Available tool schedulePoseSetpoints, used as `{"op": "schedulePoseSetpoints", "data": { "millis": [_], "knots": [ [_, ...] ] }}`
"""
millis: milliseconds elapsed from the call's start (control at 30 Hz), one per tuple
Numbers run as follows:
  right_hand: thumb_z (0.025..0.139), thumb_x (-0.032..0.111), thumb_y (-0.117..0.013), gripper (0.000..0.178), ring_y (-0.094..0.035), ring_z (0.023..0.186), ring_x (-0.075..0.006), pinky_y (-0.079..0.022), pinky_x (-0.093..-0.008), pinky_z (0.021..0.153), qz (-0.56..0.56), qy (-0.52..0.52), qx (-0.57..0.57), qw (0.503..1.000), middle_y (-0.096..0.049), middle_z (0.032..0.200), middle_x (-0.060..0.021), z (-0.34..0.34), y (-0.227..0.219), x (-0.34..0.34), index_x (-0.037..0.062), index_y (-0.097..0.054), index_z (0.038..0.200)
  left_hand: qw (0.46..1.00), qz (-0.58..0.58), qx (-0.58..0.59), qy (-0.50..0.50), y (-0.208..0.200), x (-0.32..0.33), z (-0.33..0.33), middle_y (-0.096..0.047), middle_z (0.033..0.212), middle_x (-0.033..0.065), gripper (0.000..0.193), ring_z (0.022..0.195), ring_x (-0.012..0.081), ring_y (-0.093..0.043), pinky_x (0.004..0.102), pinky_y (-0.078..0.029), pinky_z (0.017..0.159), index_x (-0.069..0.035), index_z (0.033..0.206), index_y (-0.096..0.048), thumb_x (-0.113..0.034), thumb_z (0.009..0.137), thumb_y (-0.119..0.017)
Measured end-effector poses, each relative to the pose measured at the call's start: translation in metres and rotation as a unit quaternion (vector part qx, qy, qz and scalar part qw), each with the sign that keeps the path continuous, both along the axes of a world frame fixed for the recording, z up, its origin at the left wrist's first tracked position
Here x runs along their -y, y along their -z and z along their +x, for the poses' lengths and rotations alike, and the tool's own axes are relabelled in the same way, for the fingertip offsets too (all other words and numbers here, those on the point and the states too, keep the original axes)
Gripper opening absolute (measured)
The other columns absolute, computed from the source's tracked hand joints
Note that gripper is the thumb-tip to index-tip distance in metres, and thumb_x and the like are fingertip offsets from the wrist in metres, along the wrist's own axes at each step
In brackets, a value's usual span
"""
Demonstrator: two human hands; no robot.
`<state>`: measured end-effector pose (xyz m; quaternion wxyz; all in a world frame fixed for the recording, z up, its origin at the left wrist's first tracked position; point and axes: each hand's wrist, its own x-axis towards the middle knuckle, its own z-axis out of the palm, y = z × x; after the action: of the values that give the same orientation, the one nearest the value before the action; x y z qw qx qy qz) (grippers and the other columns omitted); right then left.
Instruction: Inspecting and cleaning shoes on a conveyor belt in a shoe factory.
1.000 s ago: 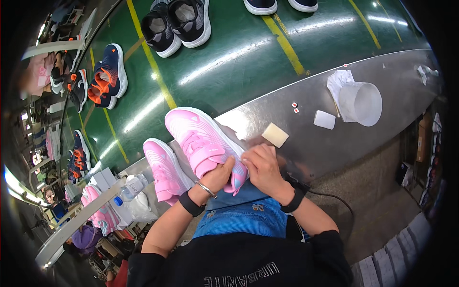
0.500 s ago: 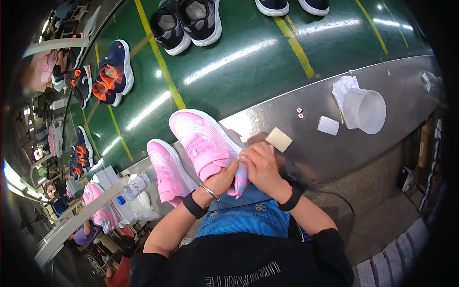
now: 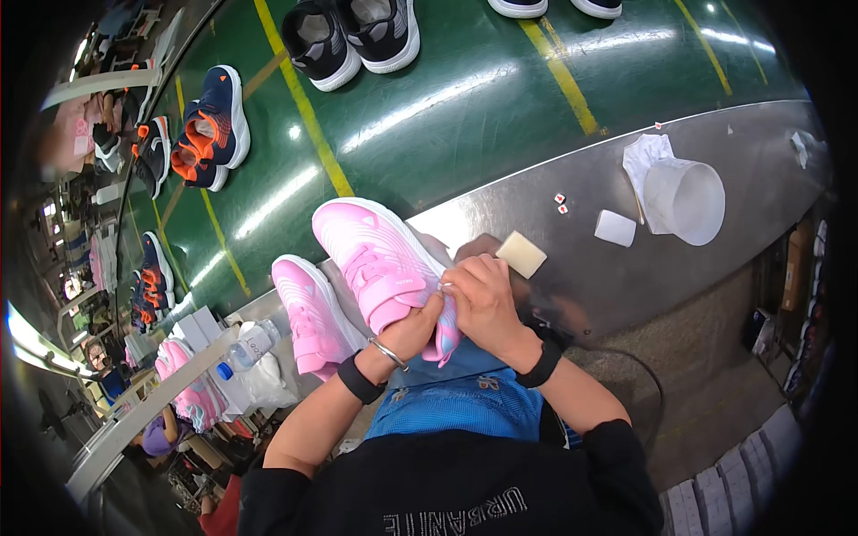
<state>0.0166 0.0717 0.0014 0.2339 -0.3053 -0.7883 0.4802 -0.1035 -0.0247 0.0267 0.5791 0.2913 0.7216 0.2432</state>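
Observation:
A pink sneaker (image 3: 380, 255) with a white sole and a wide strap lies tilted at the edge of the steel ledge, its toe pointing away from me. My left hand (image 3: 413, 329) grips it at the heel end, with the thumb up along its side. The fingers of my right hand (image 3: 483, 299) are pinched together against the shoe's right side, close to the left thumb. Whatever sits between those fingertips is too small to make out. Just left, a matching pink sneaker (image 3: 308, 313) rests with its strap closed, untouched.
Beyond the steel ledge (image 3: 572, 201) runs a green belt (image 3: 429, 134) carrying dark shoes (image 3: 384, 36) and navy-orange shoes (image 3: 210, 129). On the ledge are a cream block (image 3: 521, 255), a white block (image 3: 615, 228), a white tub (image 3: 688, 201) and a cloth (image 3: 643, 156). A bottle (image 3: 250, 348) stands left.
Both hands and the held sneaker have shifted slightly left. The right fingers have drawn a little nearer the left thumb, still pinched at the shoe's side.

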Motion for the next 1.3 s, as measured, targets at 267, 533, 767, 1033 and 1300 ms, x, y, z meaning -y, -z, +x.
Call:
{"op": "schedulePoseSetpoints", "data": {
  "millis": [267,533,767,1033,1300],
  "knots": [
    [0.071,0.003,-0.057,0.008,-0.049,0.073,-0.0225,-0.033,-0.0326,0.067,0.009,-0.001,-0.009,1.0,-0.052,0.075,-0.0049,-0.003,0.004,-0.001,0.0061,-0.058,0.079,0.995,-0.092,0.023,0.017,-0.006,-0.007,0.0,-0.05,0.068,0.0056,0.028,0.061,0.0132,-0.047,0.0278,-0.039,0.057,-0.001,0.085,-0.053,-0.021,0.093,-0.035],
    [0.072,0.003,-0.058,0.006,-0.051,0.074,-0.0221,-0.034,-0.0317,0.068,-0.023,0.021,-0.009,0.999,-0.055,0.075,-0.0043,0.039,0.004,0.018,0.0059,-0.059,0.077,0.992,-0.096,0.027,-0.071,-0.005,-0.006,0.002,-0.05,0.066,0.0073,0.033,0.061,0.017,-0.047,0.0295,-0.041,0.061,0.001,0.078,-0.054,-0.025,0.092,-0.038],
    [0.073,0.004,-0.059,0.002,-0.053,0.075,-0.0221,-0.037,-0.0321,0.069,-0.062,0.06,-0.079,0.993,-0.057,0.074,-0.0064,0.017,-0.001,0.001,0.0058,-0.06,0.074,0.984,-0.134,0.077,-0.086,-0.002,-0.003,-0.002,-0.055,0.086,0.005,0.035,0.077,0.0133,-0.05,0.0261,-0.041,0.073,0.002,0.096,-0.056,-0.029,0.091,-0.041],
    [0.074,0.0,-0.055,0.012,-0.054,0.079,-0.0246,-0.041,-0.0328,0.073,-0.12,0.1,-0.015,0.988,-0.058,0.085,-0.0083,0.084,-0.024,0.008,0.003,-0.057,0.086,0.997,-0.059,0.011,-0.052,-0.032,0.039,-0.012,-0.06,0.086,0.0074,0.039,0.081,0.0166,-0.055,0.0277,-0.042,0.075,0.003,0.096,-0.058,-0.033,0.089,-0.044],
    [0.072,0.001,-0.059,0.027,-0.049,0.092,-0.0311,-0.04,-0.0367,0.08,0.122,0.136,0.095,0.979,-0.051,0.099,-0.0137,0.089,-0.013,-0.055,0.002,-0.056,0.099,0.995,-0.049,-0.017,-0.09,-0.02,0.071,-0.015,-0.061,0.084,0.0147,0.047,0.083,0.0202,-0.058,0.0305,-0.043,0.076,0.004,0.093,-0.059,-0.041,0.084,-0.049]
  ]
}}
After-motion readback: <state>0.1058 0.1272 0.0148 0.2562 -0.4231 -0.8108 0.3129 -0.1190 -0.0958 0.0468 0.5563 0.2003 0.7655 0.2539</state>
